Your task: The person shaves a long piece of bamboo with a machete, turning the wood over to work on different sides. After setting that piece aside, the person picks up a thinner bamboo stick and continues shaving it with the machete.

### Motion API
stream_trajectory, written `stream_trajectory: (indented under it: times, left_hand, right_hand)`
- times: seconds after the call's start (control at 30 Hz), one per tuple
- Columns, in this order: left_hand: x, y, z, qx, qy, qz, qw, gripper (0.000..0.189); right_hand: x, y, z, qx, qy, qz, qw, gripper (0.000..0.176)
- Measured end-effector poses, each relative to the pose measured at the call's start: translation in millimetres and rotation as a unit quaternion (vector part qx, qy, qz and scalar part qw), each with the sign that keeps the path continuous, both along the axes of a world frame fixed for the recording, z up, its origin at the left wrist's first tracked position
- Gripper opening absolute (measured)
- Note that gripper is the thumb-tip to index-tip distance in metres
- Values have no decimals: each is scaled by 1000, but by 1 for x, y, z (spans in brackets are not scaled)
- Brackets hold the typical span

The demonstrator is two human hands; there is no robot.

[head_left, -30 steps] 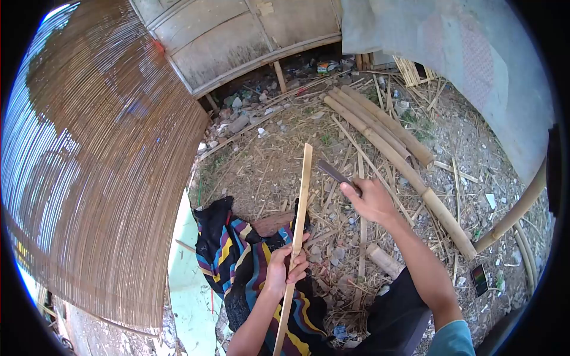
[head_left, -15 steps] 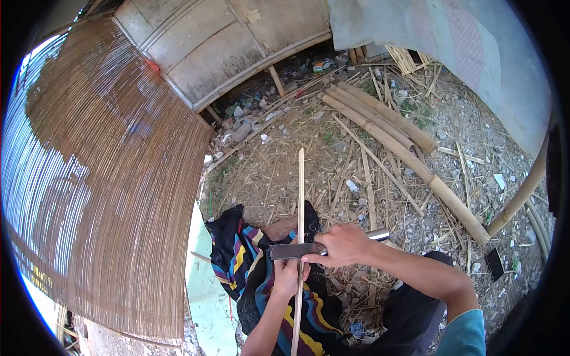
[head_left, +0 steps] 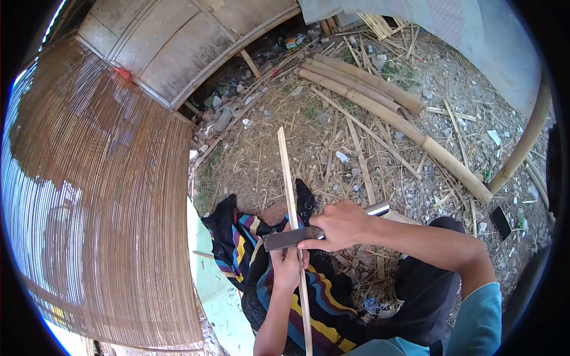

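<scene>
My right hand point(head_left: 341, 226) is closed around a knife with a wide dark blade point(head_left: 280, 240); the shiny end of its handle point(head_left: 378, 209) sticks out beyond my fist. The blade lies across a long, thin bamboo strip point(head_left: 285, 169), touching it. Just below the blade, my left hand point(head_left: 287, 270) grips that strip, which runs from my lap up past both hands. Under the strip, a black cloth with colored stripes point(head_left: 323, 291) covers part of my lap. Which edge of the blade meets the bamboo cannot be made out.
Thick bamboo poles point(head_left: 380, 107) lie on the littered ground ahead, with split pieces and shavings around them. A slatted bamboo screen point(head_left: 113, 219) stands at left. A phone-like dark rectangle point(head_left: 500, 222) rests at right. Wooden panels point(head_left: 178, 47) close off the back.
The view has shifted, and the strip's upper end now leans to the left. The blade has gone from nearly level to slightly tilted. Both hands keep their holds.
</scene>
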State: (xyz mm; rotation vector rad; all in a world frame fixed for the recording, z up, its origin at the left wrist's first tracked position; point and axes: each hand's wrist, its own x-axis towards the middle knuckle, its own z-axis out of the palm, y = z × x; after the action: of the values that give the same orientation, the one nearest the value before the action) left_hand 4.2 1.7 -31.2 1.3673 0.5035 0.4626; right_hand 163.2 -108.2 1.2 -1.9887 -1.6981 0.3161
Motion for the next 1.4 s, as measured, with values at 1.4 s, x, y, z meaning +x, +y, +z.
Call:
stream_trajectory:
  times: [1.4]
  left_hand:
    - [-13,-16,24,15,-86,16,996,43]
  right_hand:
    - [165,64,110,87,-75,-351,929,75]
